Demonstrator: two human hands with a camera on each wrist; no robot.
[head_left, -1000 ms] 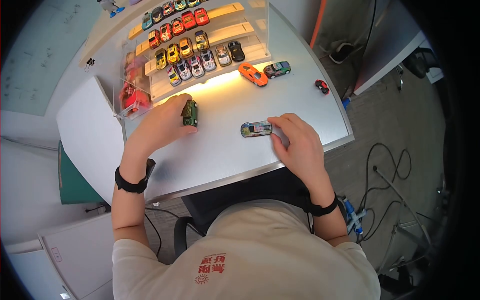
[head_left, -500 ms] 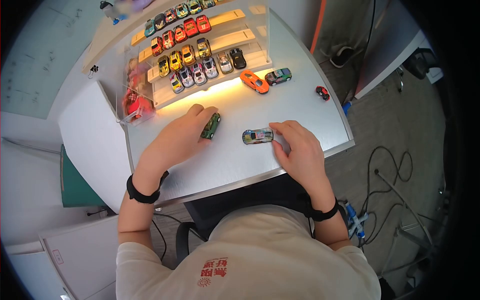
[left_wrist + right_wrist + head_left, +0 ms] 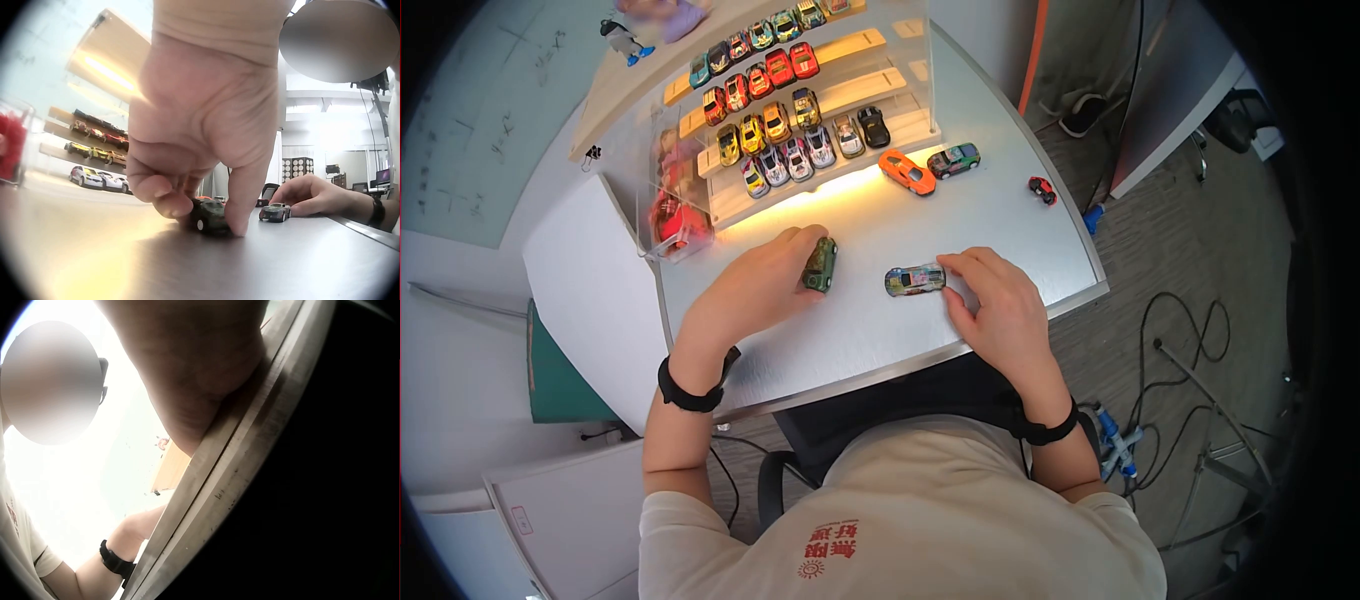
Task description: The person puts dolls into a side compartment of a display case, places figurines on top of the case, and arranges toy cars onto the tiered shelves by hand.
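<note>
My left hand (image 3: 758, 287) pinches a dark green toy car (image 3: 821, 265) between thumb and fingers; in the left wrist view the green car (image 3: 212, 215) stands on the tabletop under the hand (image 3: 203, 119). To its right, a multicoloured toy car (image 3: 915, 280) lies crosswise, its right end between the thumb and forefinger of my right hand (image 3: 1002, 308). That same car (image 3: 275, 212) and hand (image 3: 322, 197) show at the right of the left wrist view. In the right wrist view the hand (image 3: 200, 369) hides both its fingertips and the car.
A tiered wooden rack (image 3: 850, 95) holds rows of toy cars behind the hands. In front of it sit an orange car (image 3: 907, 172) and a green-purple car (image 3: 954, 160). A small red car (image 3: 1042, 190) is near the right table edge (image 3: 1075, 297). A clear box (image 3: 680, 235) stands left.
My left hand has moved right with the green car, bringing it nearer the multicoloured car, and the green car has turned somewhat. My right hand stays at the multicoloured car.
</note>
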